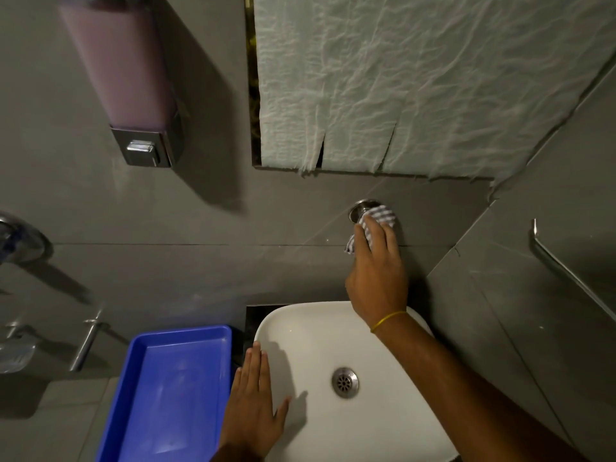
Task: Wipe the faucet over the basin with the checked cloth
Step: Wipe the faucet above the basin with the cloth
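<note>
A chrome faucet (360,208) comes out of the grey wall above the white basin (310,331); only its round wall flange shows. My right hand (378,275) holds the grey-and-white checked cloth (378,217) pressed over the faucet, hiding the spout. My left hand (255,398) lies flat, fingers together, on the basin's left rim and holds nothing. The basin's metal drain (345,382) is visible near its middle.
A blue plastic tray (213,331) stands left of the basin. A soap dispenser (130,78) hangs on the wall at upper left. A mirror covered with crumpled paper (416,78) is above the faucet. A metal rail (566,271) runs along the right wall; metal fittings (85,341) at left.
</note>
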